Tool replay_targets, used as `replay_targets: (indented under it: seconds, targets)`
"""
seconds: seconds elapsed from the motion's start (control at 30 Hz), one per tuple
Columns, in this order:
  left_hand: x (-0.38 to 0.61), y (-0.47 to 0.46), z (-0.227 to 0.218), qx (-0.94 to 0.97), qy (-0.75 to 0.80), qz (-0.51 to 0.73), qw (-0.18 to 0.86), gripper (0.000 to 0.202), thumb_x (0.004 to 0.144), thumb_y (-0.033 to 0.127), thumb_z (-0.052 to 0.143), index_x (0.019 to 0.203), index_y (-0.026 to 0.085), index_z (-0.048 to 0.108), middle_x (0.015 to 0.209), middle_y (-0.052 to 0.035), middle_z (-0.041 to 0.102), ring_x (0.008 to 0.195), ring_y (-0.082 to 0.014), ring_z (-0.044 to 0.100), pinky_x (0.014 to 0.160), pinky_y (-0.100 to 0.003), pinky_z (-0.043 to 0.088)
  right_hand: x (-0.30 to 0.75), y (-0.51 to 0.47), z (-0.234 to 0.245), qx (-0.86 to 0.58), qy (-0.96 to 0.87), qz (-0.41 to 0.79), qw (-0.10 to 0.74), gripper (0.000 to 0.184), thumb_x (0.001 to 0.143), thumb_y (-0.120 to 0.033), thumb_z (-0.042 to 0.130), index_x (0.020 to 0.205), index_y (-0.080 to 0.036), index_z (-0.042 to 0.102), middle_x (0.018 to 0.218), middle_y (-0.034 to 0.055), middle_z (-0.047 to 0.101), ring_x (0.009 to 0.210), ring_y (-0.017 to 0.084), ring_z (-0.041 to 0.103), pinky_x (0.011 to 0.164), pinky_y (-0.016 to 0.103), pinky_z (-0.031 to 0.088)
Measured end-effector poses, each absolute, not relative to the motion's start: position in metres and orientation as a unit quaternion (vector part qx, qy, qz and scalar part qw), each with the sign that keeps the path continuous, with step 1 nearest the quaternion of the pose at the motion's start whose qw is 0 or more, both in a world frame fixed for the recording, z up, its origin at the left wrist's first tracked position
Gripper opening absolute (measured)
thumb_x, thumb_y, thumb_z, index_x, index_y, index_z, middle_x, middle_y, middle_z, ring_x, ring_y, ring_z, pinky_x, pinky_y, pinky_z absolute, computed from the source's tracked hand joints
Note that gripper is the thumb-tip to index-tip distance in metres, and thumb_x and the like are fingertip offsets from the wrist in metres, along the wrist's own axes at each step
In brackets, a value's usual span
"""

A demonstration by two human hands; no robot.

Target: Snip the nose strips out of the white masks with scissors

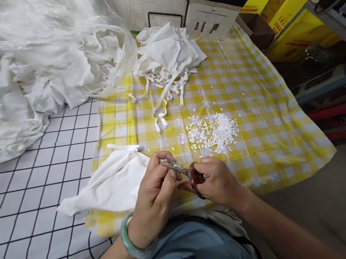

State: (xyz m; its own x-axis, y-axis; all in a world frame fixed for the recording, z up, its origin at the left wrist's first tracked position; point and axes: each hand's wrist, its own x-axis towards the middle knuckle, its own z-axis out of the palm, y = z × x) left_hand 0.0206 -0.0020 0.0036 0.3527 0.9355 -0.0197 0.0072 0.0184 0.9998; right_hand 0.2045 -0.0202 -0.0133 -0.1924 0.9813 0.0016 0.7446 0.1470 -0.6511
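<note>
My right hand (218, 181) grips small scissors (186, 171) with dark brown handles; the blades point left toward my left hand. My left hand (155, 189), with a green bangle on its wrist, pinches something small and white at the blade tips; I cannot make out what it is. A white cloth piece (110, 185) lies just left of my left hand on the yellow checked sheet (253, 105). A heap of small white cut bits (215, 132) lies beyond the scissors.
A pile of white cloth pieces with straps (167, 57) sits at the sheet's far end. A big heap of white fabric in clear plastic (28, 64) fills the left. Cardboard boxes (206, 0) and yellow boxes (295, 13) stand behind; a metal shelf (334, 38) is at right.
</note>
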Motion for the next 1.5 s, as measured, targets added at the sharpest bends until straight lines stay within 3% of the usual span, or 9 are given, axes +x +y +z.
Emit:
replay_targets:
  seconds: [0.07, 0.27, 0.43, 0.7, 0.83, 0.93, 1.1, 1.27, 1.5]
  targets:
    - [0.033, 0.005, 0.001, 0.605, 0.404, 0.380, 0.571, 0.029, 0.100, 0.024, 0.044, 0.076, 0.019, 0.059, 0.098, -0.0065, 0.049, 0.100, -0.0198, 0.050, 0.087, -0.031, 0.048, 0.214, -0.024, -0.019, -0.620, -0.700, 0.271, 0.227, 0.044, 0.079, -0.042, 0.071, 0.053, -0.018, 0.046, 0.052, -0.0028, 0.048, 0.052, 0.009, 0.039, 0.055, 0.025, 0.027]
    - [0.062, 0.016, -0.009, 0.626, 0.392, 0.354, 0.573, 0.031, 0.099, 0.025, 0.043, 0.073, 0.018, 0.059, 0.094, -0.0070, 0.052, 0.096, -0.0195, 0.053, 0.088, -0.031, 0.049, 0.237, -0.028, -0.034, -0.692, -0.545, 0.385, 0.274, 0.051, 0.077, -0.056, 0.070, 0.052, -0.019, 0.044, 0.049, -0.0057, 0.039, 0.049, 0.008, 0.034, 0.048, 0.023, 0.026]
    - [0.017, 0.022, 0.006, 0.740, 0.314, 0.196, 0.562, 0.022, 0.097, 0.029, 0.052, 0.082, 0.019, 0.065, 0.114, -0.0112, 0.061, 0.107, -0.0228, 0.059, 0.094, -0.033, 0.050, 0.244, -0.022, -0.028, -0.655, -0.505, 0.467, 0.312, 0.042, 0.075, -0.056, 0.073, 0.073, -0.019, 0.053, 0.059, -0.0056, 0.046, 0.052, 0.009, 0.040, 0.048, 0.022, 0.033]
    - [-0.060, 0.061, 0.005, 0.786, 0.506, 0.271, 0.230, 0.014, 0.089, 0.023, 0.052, 0.094, 0.019, 0.065, 0.110, -0.0127, 0.063, 0.106, -0.0294, 0.059, 0.095, -0.045, 0.045, 0.202, -0.003, -0.022, -0.624, -0.570, 0.443, 0.299, 0.032, 0.078, -0.045, 0.073, 0.087, -0.021, 0.054, 0.078, -0.0008, 0.057, 0.067, 0.013, 0.052, 0.065, 0.027, 0.046]
    - [-0.040, 0.043, 0.000, 0.784, 0.470, 0.269, 0.304, 0.019, 0.094, 0.018, 0.048, 0.107, 0.019, 0.061, 0.110, -0.0104, 0.061, 0.100, -0.0227, 0.059, 0.088, -0.037, 0.048, 0.188, -0.007, -0.023, -0.561, -0.583, 0.490, 0.325, 0.034, 0.075, -0.038, 0.079, 0.091, -0.022, 0.053, 0.092, 0.0029, 0.062, 0.081, 0.016, 0.058, 0.076, 0.030, 0.050]
    - [-0.024, 0.028, -0.008, 0.797, 0.428, 0.236, 0.355, 0.026, 0.092, 0.021, 0.052, 0.117, 0.018, 0.060, 0.112, -0.0121, 0.061, 0.103, -0.0246, 0.058, 0.091, -0.039, 0.047, 0.185, -0.013, -0.030, -0.532, -0.602, 0.486, 0.344, 0.022, 0.079, -0.026, 0.071, 0.088, -0.022, 0.050, 0.100, 0.0058, 0.062, 0.093, 0.018, 0.059, 0.085, 0.033, 0.050]
    - [-0.011, 0.020, -0.009, 0.724, 0.438, 0.290, 0.447, 0.018, 0.094, 0.022, 0.047, 0.087, 0.017, 0.062, 0.087, -0.0073, 0.061, 0.082, -0.0196, 0.057, 0.077, -0.034, 0.047, 0.181, -0.008, -0.037, -0.548, -0.595, 0.450, 0.377, 0.013, 0.079, -0.017, 0.061, 0.084, -0.021, 0.050, 0.089, 0.0027, 0.059, 0.086, 0.016, 0.058, 0.081, 0.030, 0.049]
    - [-0.011, 0.009, 0.014, 0.561, 0.473, 0.276, 0.620, 0.023, 0.094, 0.040, 0.054, 0.093, 0.018, 0.060, 0.082, -0.0020, 0.059, 0.073, -0.0155, 0.055, 0.064, -0.027, 0.047, 0.173, 0.005, -0.017, -0.530, -0.623, 0.417, 0.395, 0.019, 0.073, -0.010, 0.058, 0.087, -0.021, 0.054, 0.084, -0.0008, 0.058, 0.079, 0.014, 0.055, 0.075, 0.026, 0.047]
    - [-0.018, 0.006, 0.019, 0.496, 0.489, 0.336, 0.634, 0.030, 0.090, 0.045, 0.061, 0.081, 0.017, 0.066, 0.064, 0.0016, 0.049, 0.058, -0.0106, 0.040, 0.051, -0.022, 0.034, 0.167, 0.015, -0.002, -0.491, -0.627, 0.463, 0.389, 0.013, 0.079, -0.016, 0.064, 0.090, -0.020, 0.058, 0.085, 0.0003, 0.059, 0.079, 0.014, 0.057, 0.076, 0.026, 0.048]
